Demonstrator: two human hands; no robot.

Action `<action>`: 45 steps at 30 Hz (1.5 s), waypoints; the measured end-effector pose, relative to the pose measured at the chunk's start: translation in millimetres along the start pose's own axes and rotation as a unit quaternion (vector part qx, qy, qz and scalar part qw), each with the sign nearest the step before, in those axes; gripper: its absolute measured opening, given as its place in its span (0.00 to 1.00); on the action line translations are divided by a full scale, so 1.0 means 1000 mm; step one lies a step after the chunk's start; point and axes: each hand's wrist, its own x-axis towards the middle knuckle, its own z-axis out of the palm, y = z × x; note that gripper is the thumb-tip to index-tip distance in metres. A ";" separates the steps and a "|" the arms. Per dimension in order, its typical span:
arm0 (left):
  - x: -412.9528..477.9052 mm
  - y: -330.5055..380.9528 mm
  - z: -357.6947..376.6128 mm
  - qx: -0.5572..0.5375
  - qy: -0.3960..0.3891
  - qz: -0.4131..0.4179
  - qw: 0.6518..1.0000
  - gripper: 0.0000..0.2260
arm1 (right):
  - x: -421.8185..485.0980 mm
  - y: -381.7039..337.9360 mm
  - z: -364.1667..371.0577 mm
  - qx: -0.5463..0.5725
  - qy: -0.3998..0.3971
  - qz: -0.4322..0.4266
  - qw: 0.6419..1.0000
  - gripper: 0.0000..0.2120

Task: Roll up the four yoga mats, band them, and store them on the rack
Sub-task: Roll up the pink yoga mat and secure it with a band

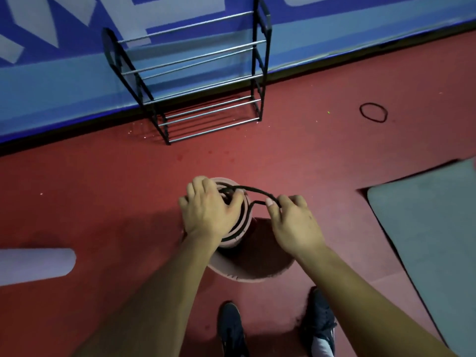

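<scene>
**Elastic band is stretched over the top of the pink roll**

The pink rolled mat stands on its end on the red floor, just in front of the person's feet. Its top is covered by the left hand, whose fingers are curled over the rim and pin one side of the black elastic band there. The other side of the band is pinched by the right hand and drawn out to the right, so the loop is held open beside the roll.

To do this step well, the loop should be widened enough to pass the whole rim and then lowered evenly toward the middle of the roll. If it is released too early, the outer layer is likely to spring loose.

The metal rack stands by the blue wall, and no mat is seen on it. A second band lies on the floor to the right. A grey mat is spread flat nearby, and a lavender roll lies at the left.
</scene>
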 end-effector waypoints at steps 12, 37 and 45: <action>-0.004 -0.007 0.001 -0.092 0.014 0.024 0.995 0.20 | -0.029 0.009 0.032 0.188 0.066 0.064 0.978 0.21; 0.045 -0.024 -0.014 0.020 -0.072 0.153 0.985 0.37 | 0.100 -0.023 0.010 0.115 0.155 0.011 0.981 0.16; 0.047 -0.011 -0.004 -0.048 -0.035 0.087 0.994 0.34 | 0.092 -0.042 0.029 0.500 -0.024 0.067 0.863 0.20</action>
